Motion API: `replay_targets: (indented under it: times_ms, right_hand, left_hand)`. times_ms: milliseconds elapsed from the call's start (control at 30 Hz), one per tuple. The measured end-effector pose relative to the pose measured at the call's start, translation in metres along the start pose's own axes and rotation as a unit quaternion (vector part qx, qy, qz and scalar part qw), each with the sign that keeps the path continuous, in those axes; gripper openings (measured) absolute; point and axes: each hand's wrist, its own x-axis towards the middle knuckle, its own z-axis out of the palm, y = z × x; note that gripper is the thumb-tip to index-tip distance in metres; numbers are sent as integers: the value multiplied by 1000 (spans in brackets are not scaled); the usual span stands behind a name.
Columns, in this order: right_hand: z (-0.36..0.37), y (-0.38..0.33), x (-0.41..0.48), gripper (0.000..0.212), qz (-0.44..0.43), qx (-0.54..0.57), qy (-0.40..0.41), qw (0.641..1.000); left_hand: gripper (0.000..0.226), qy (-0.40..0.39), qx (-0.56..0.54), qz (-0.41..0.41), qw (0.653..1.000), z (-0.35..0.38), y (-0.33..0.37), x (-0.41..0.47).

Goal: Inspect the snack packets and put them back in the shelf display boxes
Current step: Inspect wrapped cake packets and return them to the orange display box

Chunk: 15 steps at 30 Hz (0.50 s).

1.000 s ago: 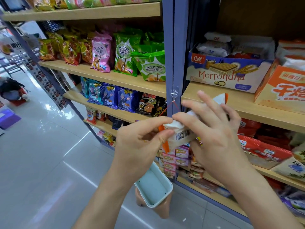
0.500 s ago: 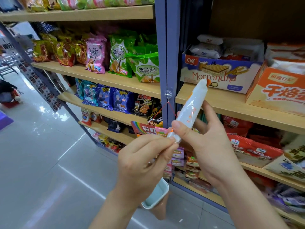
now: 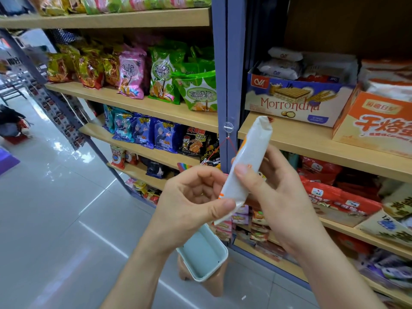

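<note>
Beside the shelf (image 3: 301,139), left hand (image 3: 189,204) and right hand (image 3: 281,197) are pinching the packet (image 3: 247,161); turning slowly seems best, orange box (image 3: 374,121) waiting at two o'clock.

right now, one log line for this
packet: near upright, being inspected | left hand: pinches lower end | right hand: grips middle

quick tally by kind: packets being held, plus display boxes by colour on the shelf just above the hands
white-and-orange packet, held by left hand and right hand: 1
blue-and-white Morrondna box: 1
orange box: 1
total: 3
</note>
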Motion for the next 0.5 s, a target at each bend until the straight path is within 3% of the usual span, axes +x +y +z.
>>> replay_targets:
  times_ms: [133, 267, 500]
  right_hand:
    - [-1, -1, -2, 44, -15, 1, -18, 1000]
    - [5, 1, -9, 40, -36, -33, -39, 998]
    - [3, 2, -9, 36, -76, -216, -17, 973]
  left_hand:
    - [15, 21, -14, 15, 1000, 6, 3, 1]
    - [19, 72, 10, 42, 996, 17, 7, 7]
    - [10, 179, 118, 157, 964, 29, 20, 17]
